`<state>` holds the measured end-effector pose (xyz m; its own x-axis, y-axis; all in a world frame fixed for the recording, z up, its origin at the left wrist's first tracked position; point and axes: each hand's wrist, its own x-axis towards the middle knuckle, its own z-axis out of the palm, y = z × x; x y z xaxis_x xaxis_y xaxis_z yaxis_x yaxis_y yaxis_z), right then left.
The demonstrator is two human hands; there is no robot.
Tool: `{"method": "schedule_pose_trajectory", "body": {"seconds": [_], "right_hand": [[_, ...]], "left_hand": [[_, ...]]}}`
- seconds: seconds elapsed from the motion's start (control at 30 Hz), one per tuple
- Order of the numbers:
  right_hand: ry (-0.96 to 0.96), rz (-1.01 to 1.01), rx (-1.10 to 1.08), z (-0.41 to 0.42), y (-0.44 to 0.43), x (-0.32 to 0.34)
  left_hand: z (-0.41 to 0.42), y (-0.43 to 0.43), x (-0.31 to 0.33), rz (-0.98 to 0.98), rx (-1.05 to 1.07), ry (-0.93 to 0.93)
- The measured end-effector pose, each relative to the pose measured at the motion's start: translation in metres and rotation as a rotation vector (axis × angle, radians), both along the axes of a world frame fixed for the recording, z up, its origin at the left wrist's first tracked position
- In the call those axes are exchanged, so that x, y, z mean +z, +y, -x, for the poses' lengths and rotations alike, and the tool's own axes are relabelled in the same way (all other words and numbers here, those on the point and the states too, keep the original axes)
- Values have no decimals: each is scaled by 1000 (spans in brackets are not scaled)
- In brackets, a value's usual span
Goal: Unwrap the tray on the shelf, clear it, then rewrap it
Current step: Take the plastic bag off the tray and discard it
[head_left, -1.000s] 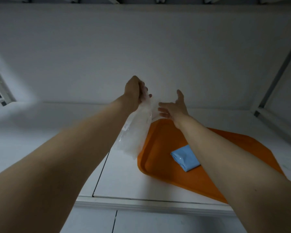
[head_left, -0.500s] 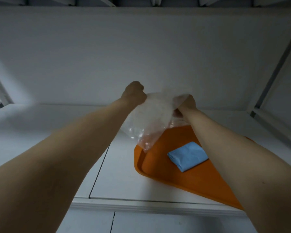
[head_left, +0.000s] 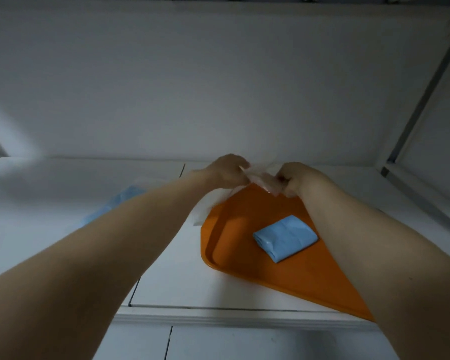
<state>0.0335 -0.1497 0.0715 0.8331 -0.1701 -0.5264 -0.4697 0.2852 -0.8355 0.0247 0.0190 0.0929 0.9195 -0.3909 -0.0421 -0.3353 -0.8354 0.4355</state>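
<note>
An orange tray [head_left: 247,266] lies on the white shelf [head_left: 179,279], right of centre. A folded light-blue packet [head_left: 285,237] rests on the tray. Above the tray's far corner both hands hold a clear plastic wrap [head_left: 266,181] between them. My left hand [head_left: 229,170] grips its left end and my right hand [head_left: 300,178] grips its right end, fingers curled. More of the wrap hangs down by the tray's left rim, below my left wrist.
A second light-blue item [head_left: 115,203] lies on the shelf to the left, partly hidden behind my left forearm. The shelf's back wall stands just beyond the hands. A metal frame post [head_left: 421,100] runs along the right side.
Both hands have come down and closer together over the tray's far corner. The wrap, hanging spread between them before, is now bunched low at the tray.
</note>
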Motion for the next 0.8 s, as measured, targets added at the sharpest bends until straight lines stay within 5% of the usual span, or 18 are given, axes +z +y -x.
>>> {"method": "schedule_pose_trajectory", "body": {"seconds": [0.17, 0.3, 0.37, 0.5, 0.57, 0.7, 0.8], "right_hand": [[-109, -294, 130, 6, -9, 1], [-85, -233, 265, 15, -2, 5], [-124, -173, 258, 12, 6, 1], [-175, -173, 104, 5, 1, -11], [-156, -197, 72, 6, -8, -12], [-120, -148, 39, 6, -17, -15], [-91, -129, 13, 2, -17, -19]], "left_hand": [[-17, 5, 1, 42, 135, -169], [-24, -7, -3, 27, 234, -172], [-24, -16, -6, 42, 204, -85], [-23, -16, 2, 491, 233, 388], [-29, -5, 10, 523, 322, 440], [-47, 11, 18, 170, 525, 58], [-49, 9, 12, -57, 593, -437]]}}
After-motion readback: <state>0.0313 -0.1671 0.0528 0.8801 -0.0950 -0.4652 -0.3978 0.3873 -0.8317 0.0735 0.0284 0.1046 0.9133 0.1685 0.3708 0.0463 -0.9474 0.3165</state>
